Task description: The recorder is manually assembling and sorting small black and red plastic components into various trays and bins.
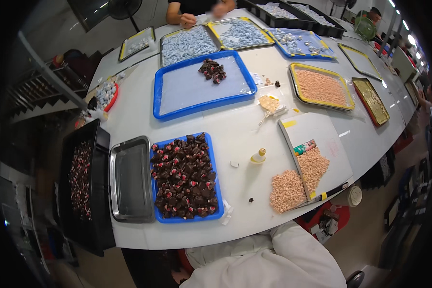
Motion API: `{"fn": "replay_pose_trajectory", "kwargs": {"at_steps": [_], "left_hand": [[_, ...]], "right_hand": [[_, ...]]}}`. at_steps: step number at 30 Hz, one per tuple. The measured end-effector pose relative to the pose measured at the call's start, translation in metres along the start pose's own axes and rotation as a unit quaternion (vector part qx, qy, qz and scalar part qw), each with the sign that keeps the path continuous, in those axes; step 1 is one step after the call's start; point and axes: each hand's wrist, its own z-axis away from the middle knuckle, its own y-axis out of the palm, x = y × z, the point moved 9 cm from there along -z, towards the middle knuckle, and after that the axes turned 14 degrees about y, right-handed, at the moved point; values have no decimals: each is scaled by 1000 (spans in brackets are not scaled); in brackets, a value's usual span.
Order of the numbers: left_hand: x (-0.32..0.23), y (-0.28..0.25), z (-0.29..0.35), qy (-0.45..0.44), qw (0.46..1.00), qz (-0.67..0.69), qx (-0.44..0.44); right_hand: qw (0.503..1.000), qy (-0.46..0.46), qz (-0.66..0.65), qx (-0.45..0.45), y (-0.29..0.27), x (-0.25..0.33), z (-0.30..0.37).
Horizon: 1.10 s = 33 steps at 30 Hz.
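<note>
Neither of my hands shows plainly; white cloth (269,261) of my clothing fills the lower edge. Nearest to me on the white table (240,211) is a blue tray (221,207) full of dark brown lumps (185,175) with red and white bits. Right of it stands a small bottle (258,157) of yellowish liquid with a pale cap. Beige pellets (288,191) lie heaped at the table's front right, spread against and over a white flat board (317,132). A bare metal tray (132,180) sits left of the lumps.
Farther back, a larger blue tray (177,111) holds a few dark lumps. Beyond are trays of blue-white wrapped pieces (189,43) and a tray of beige pellets (319,86). A black crate (81,177) stands at the left. Another person (197,12) works across the table.
</note>
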Motion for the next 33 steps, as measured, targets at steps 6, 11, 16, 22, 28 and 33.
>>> {"fn": "replay_pose_trajectory", "kwargs": {"at_steps": [6, 11, 16, 22, 28, 33], "left_hand": [[5, -13, -5, 177, 948, 265, 10], [16, -62, -22, 133, 936, 327, -10], [-140, -284, -7, 221, 809, 511, 192], [-338, -351, 106, 540, 451, 499, 507], [-369, -358, 151, 485, 295, 520, 639], [-390, -345, 155, 383, 252, 540, 706]], "right_hand": [[996, -48, 58, 54, -13, -13, 26], [952, 180, -103, 225, -52, -37, 65], [905, 117, -341, 226, -157, 71, 56], [915, -123, -375, 80, -218, 173, -46], [919, -111, -378, 34, -225, 195, -48], [917, -82, -386, 60, -212, 190, -59]]}}
